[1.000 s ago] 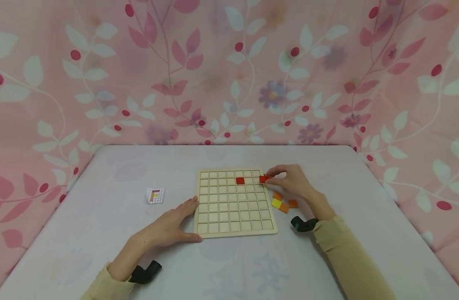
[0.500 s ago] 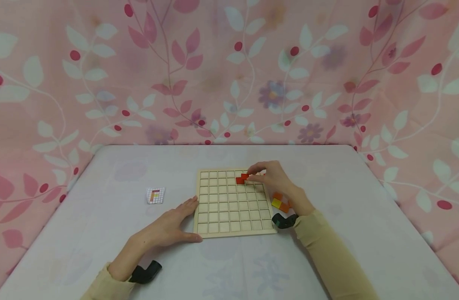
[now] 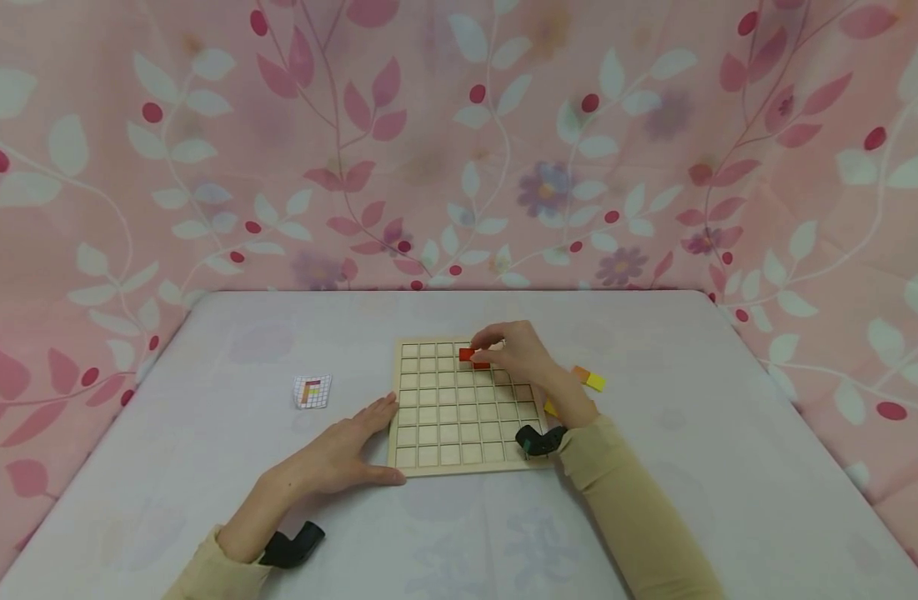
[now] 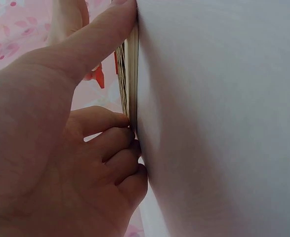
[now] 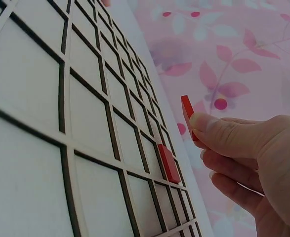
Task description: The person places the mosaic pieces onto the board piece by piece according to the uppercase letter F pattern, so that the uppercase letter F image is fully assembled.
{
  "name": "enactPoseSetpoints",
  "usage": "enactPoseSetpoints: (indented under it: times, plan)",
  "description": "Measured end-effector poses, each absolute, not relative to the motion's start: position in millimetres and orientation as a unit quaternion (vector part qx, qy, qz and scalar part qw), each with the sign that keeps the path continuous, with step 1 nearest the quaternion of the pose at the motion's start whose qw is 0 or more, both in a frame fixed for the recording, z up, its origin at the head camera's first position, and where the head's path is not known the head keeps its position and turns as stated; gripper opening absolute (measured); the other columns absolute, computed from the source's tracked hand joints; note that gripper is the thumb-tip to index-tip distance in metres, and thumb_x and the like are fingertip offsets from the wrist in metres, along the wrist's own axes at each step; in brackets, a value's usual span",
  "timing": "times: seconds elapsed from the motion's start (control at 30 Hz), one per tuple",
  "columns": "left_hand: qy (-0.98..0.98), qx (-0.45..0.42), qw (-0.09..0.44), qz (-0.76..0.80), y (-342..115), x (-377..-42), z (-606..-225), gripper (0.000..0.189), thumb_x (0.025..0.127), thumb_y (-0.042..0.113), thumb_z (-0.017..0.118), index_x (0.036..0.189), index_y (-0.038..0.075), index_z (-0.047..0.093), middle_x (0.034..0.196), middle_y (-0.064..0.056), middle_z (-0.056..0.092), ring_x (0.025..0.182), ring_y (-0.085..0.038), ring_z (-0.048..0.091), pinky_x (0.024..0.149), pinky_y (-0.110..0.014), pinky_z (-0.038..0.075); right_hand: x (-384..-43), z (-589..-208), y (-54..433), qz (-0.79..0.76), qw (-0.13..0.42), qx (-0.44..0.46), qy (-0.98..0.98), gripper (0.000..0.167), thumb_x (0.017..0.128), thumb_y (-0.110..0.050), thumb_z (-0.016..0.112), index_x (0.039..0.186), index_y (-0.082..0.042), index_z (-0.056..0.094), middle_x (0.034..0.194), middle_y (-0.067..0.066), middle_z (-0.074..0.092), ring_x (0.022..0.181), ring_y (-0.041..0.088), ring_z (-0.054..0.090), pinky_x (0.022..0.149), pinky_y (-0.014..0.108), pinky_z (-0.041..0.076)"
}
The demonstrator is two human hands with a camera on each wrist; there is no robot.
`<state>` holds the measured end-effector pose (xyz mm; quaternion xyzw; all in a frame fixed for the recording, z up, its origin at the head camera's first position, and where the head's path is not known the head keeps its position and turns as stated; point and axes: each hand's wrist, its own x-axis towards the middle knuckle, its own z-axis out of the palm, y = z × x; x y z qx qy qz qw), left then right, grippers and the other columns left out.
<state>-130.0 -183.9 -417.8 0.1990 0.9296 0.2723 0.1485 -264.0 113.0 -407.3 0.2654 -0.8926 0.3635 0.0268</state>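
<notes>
Between thumb and fingers, my right hand [image 3: 519, 354] pinches a red square tile [image 5: 187, 111], held on edge above the back part of the wooden grid board [image 3: 459, 410]. A second red tile [image 5: 169, 164] sits in a cell of the board just below, partly covered by the right hand in the head view. My left hand [image 3: 334, 454] rests at the board's left side, fingers along the edge and thumb by the near left corner. From the left wrist, the left fingertips [image 4: 120, 120] touch the board's side.
Orange [image 3: 581, 374] and yellow [image 3: 596, 382] tiles lie right of the board, others partly hidden under the right wrist. A small card with a coloured grid pattern [image 3: 312, 391] lies on the white tabletop [image 3: 241, 350] at left. Pink floral cloth [image 3: 459, 150] hangs behind.
My right hand has carried the red tile leftward from the board's right edge, past the seated red tile. The left hand has stayed at the board's edge.
</notes>
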Motion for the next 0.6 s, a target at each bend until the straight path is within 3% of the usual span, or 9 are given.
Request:
enactPoseSetpoints:
  times: [0.33,0.6]
  plan:
    - [0.93,0.198,0.148,0.273,-184,-130,-415,0.107,0.077,0.055,0.081,0.157,0.006,0.029,0.167,-0.007,0.019,0.153,-0.034,0.019,0.119,-0.059,0.022,-266,-417,103,0.354,0.035,0.245,-0.902,0.013,0.085,-0.018,0.08,0.095,-0.011,0.078,0.095,0.004,0.077,0.098,0.025,0.069,0.094,0.043,0.051]
    - [0.929,0.196,0.152,0.273,-183,-130,-417,0.108,0.076,0.056,0.08,0.157,0.006,0.029,0.167,-0.006,0.019,0.153,-0.034,0.019,0.119,-0.06,0.022,-266,-424,101,0.345,0.015,0.243,-0.907,0.016,0.086,-0.018,0.079,0.1,-0.011,0.078,0.098,0.002,0.076,0.102,0.023,0.067,0.093,0.04,0.053]
